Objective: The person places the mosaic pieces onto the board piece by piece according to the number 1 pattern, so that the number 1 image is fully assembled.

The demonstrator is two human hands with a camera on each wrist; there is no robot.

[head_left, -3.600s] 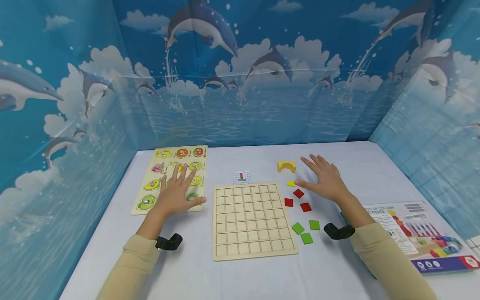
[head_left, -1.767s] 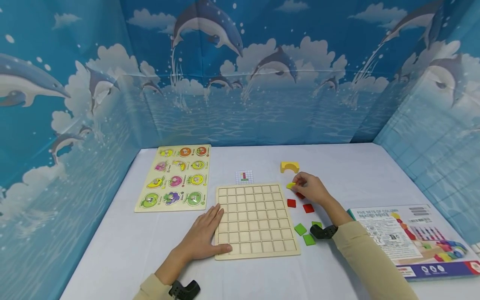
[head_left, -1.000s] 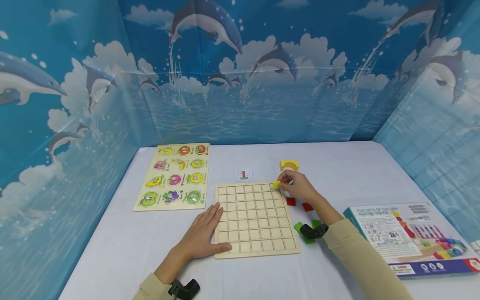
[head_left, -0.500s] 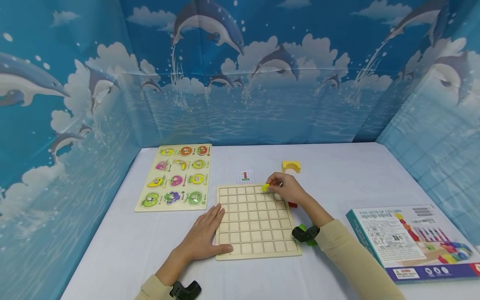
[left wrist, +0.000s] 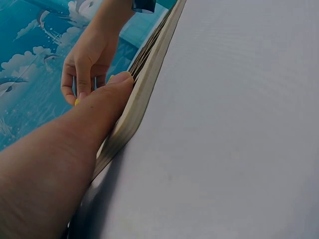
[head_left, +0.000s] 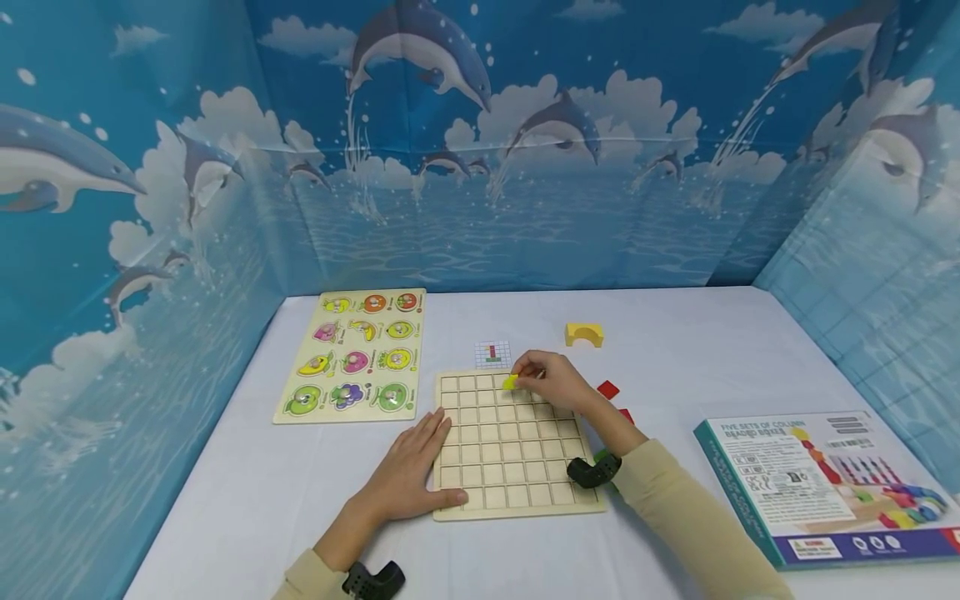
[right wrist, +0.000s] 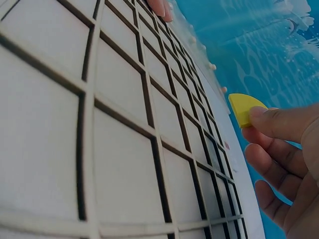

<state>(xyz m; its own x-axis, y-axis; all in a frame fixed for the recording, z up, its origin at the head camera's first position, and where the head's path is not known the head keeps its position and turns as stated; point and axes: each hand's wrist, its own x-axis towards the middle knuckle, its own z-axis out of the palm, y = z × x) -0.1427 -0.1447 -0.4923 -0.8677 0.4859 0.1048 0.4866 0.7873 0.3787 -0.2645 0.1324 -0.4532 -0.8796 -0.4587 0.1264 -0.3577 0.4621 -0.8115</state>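
A wooden grid board lies in the middle of the table. My left hand rests along its left edge, fingers straight, thumb on the near-left corner. Between thumb and fingertips my right hand pinches a yellow quarter-circle tile, over the board's far row. A small card with a coloured pattern on a grid lies just behind the board. To the right, red tiles and a bit of a green tile show; my right arm hides the others.
At the back left lies a fruit puzzle board. A yellow arch block stands behind the right hand. A flat bead-toy box lies at the right. Dolphin-print curtains enclose the back and sides.
My right hand has picked up the yellow tile from the table and carried it left over the board's far row. The left hand has come down from the fruit puzzle onto the grid board's edge.
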